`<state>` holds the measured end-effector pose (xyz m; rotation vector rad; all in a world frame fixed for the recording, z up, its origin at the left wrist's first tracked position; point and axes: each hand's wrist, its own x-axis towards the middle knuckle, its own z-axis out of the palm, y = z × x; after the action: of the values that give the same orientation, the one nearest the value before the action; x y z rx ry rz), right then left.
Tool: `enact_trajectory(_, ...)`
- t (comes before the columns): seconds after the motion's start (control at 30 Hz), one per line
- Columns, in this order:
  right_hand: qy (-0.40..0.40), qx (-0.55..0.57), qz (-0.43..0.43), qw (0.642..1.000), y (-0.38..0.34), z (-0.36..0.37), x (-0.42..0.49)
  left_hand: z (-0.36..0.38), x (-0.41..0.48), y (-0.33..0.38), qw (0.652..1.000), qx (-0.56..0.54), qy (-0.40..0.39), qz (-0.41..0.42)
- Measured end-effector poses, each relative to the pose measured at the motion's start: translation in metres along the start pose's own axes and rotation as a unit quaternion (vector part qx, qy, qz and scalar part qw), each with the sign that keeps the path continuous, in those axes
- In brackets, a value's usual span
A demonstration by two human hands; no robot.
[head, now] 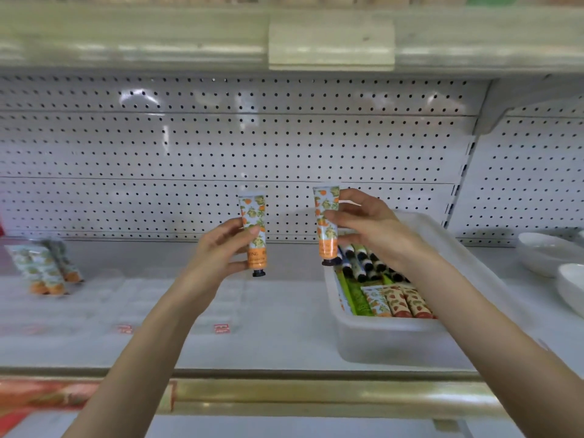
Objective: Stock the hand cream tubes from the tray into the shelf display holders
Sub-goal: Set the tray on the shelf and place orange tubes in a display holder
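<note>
Behind both hands a white pegboard wall [221, 147] spans the whole bay, and below them runs the pale shelf [284, 349], its front edge trimmed with a brass-coloured rail [316, 396]. Under and just beyond the right hand [369, 226] sits a translucent white tray [379, 330]. It holds a mixed lot of loose tubes [395, 298] lying flat: green ones, black-and-white ones, peach-patterned ones and some with orange print. Farther right of that hand, well apart from it, stand two white bowls [550, 251]. Below and to the left of the left hand [218, 251] a row of clear display holders [136, 295] lines the shelf. Far to the left a few stocked tubes [44, 270] lean in them, blurred. Small red tags [222, 328] sit at the holders' front, below the left hand. The left hand grips an orange-print tube [254, 235] around its lower half, upright with the black cap down. The right hand pinches a matching tube [327, 216] between thumb and fingers, also cap down and slightly tilted, raised over the tray's far-left corner. The two held tubes are near one another but apart.
</note>
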<state>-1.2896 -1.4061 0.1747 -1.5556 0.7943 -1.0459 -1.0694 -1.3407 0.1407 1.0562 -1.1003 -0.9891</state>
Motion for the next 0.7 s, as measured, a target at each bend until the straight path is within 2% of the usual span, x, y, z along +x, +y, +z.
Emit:
enact_trajectory(0.23, 0.015, -0.006, -0.007, 1.000, -0.004, 0.061, 0.004, -0.053, -0.001, 0.012, 1.000, 0.003, -0.020, -0.007)
enact_trajectory(0.53, 0.031, -0.004, 0.000, 0.999, 0.014, 0.167, 0.006, -0.155, -0.020, 0.021, 0.998, 0.035, -0.055, -0.008)
enact_trajectory(0.7, 0.033, 0.003, 0.016, 0.999, 0.024, 0.196, -0.004, -0.187, -0.023, 0.020, 0.997, 0.030, -0.070, -0.025)
